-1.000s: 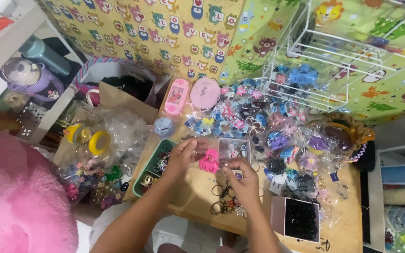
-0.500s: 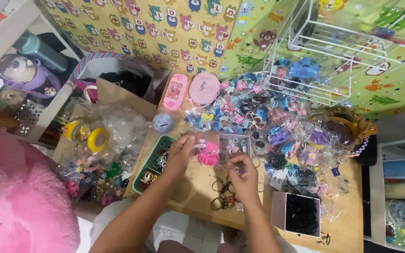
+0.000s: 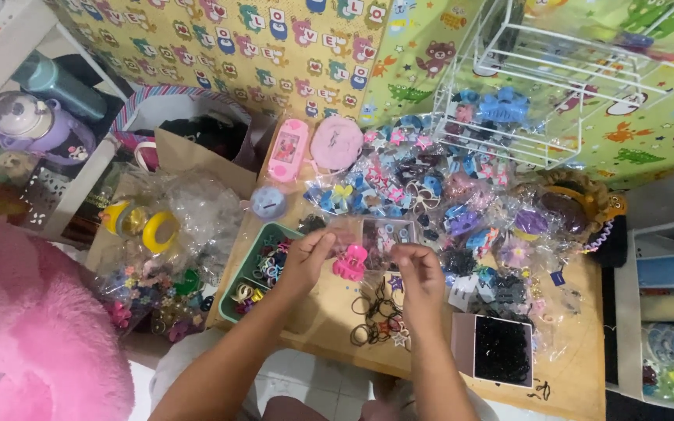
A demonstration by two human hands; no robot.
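From the head view, the left hand and right hand together pinch a small clear packet at its two ends, fingers narrowed on it, with a pink hair claw hanging at its lower edge between them. Just below the claw lies a loose heap of dark hair ties on a bare patch of the wooden worktop. Left of the claw a green tray sits near the worktop's left edge, right of it a black box near the front edge, and beyond it a crowd of bagged hair clips reaches the white wire rack.

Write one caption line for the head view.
Two hands, left hand and right hand, hold a pink hair clip above a cluttered table.
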